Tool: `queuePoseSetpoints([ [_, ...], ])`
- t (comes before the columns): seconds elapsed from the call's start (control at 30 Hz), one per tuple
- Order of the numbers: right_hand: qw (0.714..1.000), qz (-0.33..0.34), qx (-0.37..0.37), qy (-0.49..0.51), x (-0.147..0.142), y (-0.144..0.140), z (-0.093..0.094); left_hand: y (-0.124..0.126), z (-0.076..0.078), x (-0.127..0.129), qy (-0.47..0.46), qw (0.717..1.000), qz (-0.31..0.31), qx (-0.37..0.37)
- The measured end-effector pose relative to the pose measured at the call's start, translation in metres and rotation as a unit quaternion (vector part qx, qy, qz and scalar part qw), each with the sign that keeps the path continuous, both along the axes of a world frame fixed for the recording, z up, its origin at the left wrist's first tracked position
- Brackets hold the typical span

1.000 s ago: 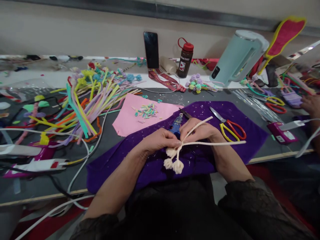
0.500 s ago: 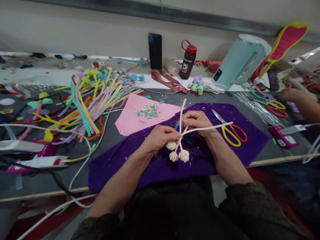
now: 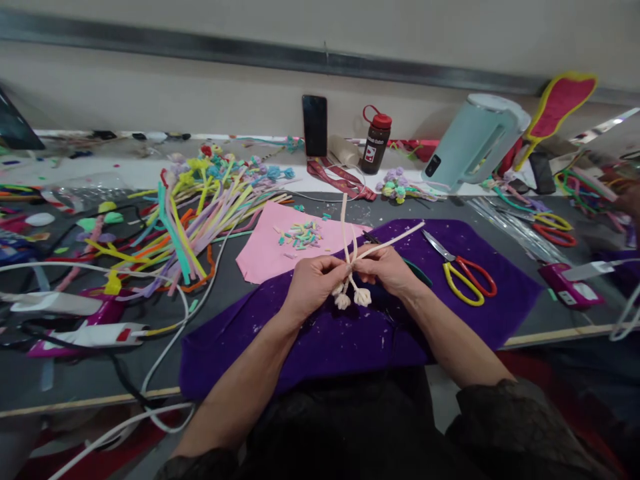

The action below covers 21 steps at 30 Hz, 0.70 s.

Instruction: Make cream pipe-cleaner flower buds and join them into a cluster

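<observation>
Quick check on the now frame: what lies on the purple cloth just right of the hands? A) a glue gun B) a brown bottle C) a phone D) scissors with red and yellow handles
D: the scissors lie on the purple cloth, just right of the right hand, which with the left hand holds the cream pipe cleaners in a closed grip.

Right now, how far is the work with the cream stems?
Done: three rolled buds hang at the ends of the cream stems. In hand: the left hand and right hand pinch the bundle together. Left: the long ends splay loose, untrimmed; scissors lie unused.
</observation>
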State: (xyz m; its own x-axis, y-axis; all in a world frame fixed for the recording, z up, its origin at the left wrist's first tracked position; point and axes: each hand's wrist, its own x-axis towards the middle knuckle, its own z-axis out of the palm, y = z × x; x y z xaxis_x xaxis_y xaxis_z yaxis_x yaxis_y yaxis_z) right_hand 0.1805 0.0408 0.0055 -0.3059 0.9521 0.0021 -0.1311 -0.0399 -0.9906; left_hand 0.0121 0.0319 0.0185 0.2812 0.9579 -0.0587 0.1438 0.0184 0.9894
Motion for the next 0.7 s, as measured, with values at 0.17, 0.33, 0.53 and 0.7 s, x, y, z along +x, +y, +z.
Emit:
queuePoseSetpoints([
  [0.17,1.000,-0.003,-0.004,0.030,-0.0011,0.0020,-0.0024,0.0010,0.0057,-0.0017,-0.060,0.995,-0.036,-0.073],
  [0.33,0.999,-0.001,0.009,0.043,0.0000,0.0022,-0.0028,0.0036,0.0046,-0.0044,-0.106,0.986,-0.060,-0.115],
  [0.53,0.999,0.004,0.032,0.031,-0.0002,0.0013,-0.0030,0.0058,0.0005,-0.0057,-0.132,0.977,-0.062,-0.154],
  [0.7,0.998,-0.001,0.053,0.016,-0.0014,-0.0004,-0.0035,0.0065,-0.0001,-0.0060,-0.135,0.973,-0.073,-0.170],
])
